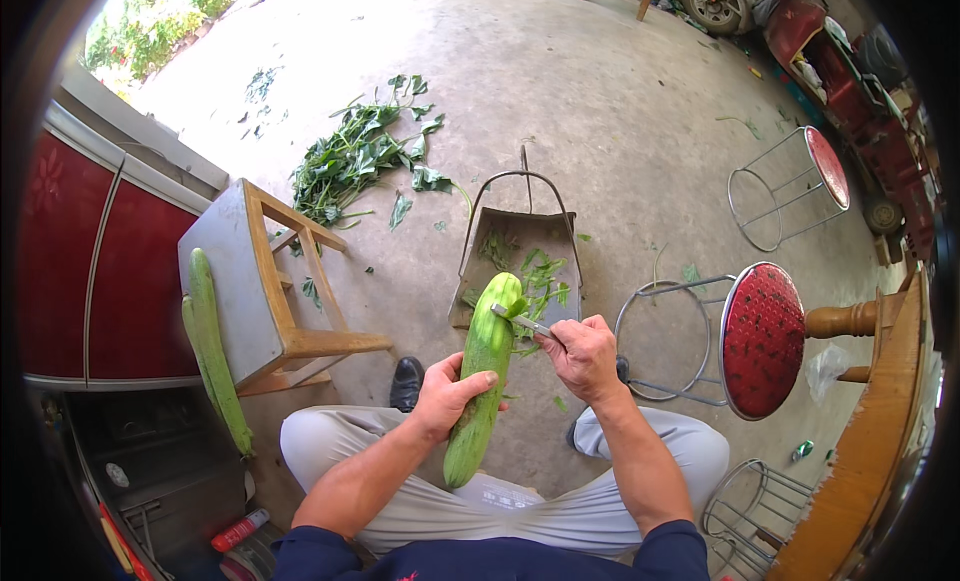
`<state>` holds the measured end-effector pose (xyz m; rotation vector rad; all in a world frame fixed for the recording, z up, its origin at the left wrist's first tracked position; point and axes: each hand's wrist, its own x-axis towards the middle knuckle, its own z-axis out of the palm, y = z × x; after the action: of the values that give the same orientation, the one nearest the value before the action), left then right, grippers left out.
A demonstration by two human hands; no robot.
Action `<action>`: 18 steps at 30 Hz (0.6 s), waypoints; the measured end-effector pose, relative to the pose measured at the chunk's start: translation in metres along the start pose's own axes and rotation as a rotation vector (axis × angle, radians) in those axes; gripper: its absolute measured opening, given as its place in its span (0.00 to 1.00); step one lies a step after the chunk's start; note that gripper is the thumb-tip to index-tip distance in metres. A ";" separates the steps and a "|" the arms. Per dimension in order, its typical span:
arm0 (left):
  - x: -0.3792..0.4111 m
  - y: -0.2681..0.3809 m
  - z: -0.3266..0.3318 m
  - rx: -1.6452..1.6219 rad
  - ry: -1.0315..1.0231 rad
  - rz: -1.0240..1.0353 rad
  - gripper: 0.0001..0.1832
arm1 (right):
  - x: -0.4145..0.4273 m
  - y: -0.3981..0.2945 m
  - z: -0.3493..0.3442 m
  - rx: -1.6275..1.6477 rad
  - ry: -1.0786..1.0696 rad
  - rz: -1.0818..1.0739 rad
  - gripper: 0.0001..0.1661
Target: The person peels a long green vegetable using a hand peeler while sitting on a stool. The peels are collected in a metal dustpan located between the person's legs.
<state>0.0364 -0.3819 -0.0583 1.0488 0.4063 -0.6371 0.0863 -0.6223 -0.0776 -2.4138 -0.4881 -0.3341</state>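
A large green gourd (pixel 487 378), partly peeled to paler green at its upper end, tilts over the space between my knees. My left hand (pixel 454 398) grips its middle from the left. In my right hand (pixel 583 356) is the handle of a metal peeler (pixel 523 322); its head touches the gourd's upper part, where a curl of peel (pixel 516 307) stands out. Below the gourd's upper end lies a metal dustpan (pixel 517 224) with a tall bent handle, holding green peelings (pixel 541 277).
Two long green gourds (pixel 213 348) rest on a wood-framed stool (pixel 225 236) at left. Cut leafy vines (pixel 352 161) lie on the concrete floor. Red-topped round stools (pixel 763 341) stand at right, near a wooden table (pixel 855 438). A red vehicle (pixel 832 78) is at upper right.
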 end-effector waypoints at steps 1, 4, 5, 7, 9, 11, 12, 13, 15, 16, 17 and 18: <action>0.000 0.000 0.000 -0.010 -0.002 0.001 0.21 | -0.001 0.002 0.003 0.001 0.036 0.031 0.16; 0.000 0.000 0.000 -0.036 -0.009 0.007 0.21 | 0.001 0.009 0.006 0.066 0.074 0.218 0.17; 0.001 0.000 0.000 -0.043 -0.013 0.012 0.22 | 0.004 0.014 0.000 0.130 0.041 0.345 0.17; 0.001 0.000 -0.001 -0.076 0.000 0.020 0.23 | 0.007 0.012 -0.004 0.234 -0.027 0.455 0.17; 0.003 0.000 -0.003 -0.127 0.025 0.021 0.25 | 0.003 0.001 -0.008 0.304 -0.094 0.429 0.17; 0.004 0.003 -0.003 -0.128 0.022 0.007 0.26 | 0.002 -0.009 -0.010 0.287 -0.151 0.273 0.15; 0.004 0.003 -0.004 -0.129 0.020 -0.005 0.26 | 0.001 -0.013 -0.010 0.265 -0.136 0.170 0.14; 0.004 0.003 -0.004 -0.109 0.025 0.002 0.26 | -0.001 -0.017 -0.010 0.243 -0.120 0.066 0.14; 0.004 0.003 -0.004 -0.067 0.032 0.015 0.25 | -0.004 -0.020 -0.009 0.265 -0.133 0.042 0.14; 0.005 0.003 -0.003 -0.067 0.029 0.019 0.25 | -0.006 -0.020 -0.007 0.265 -0.137 0.011 0.15; 0.004 0.004 -0.002 -0.068 0.027 0.023 0.25 | -0.007 -0.019 -0.006 0.265 -0.140 -0.019 0.15; 0.004 0.005 -0.002 -0.068 0.026 0.030 0.25 | -0.008 -0.019 -0.004 0.268 -0.141 -0.029 0.16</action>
<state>0.0427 -0.3797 -0.0577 0.9980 0.4316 -0.5798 0.0705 -0.6131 -0.0666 -2.1791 -0.5909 -0.1030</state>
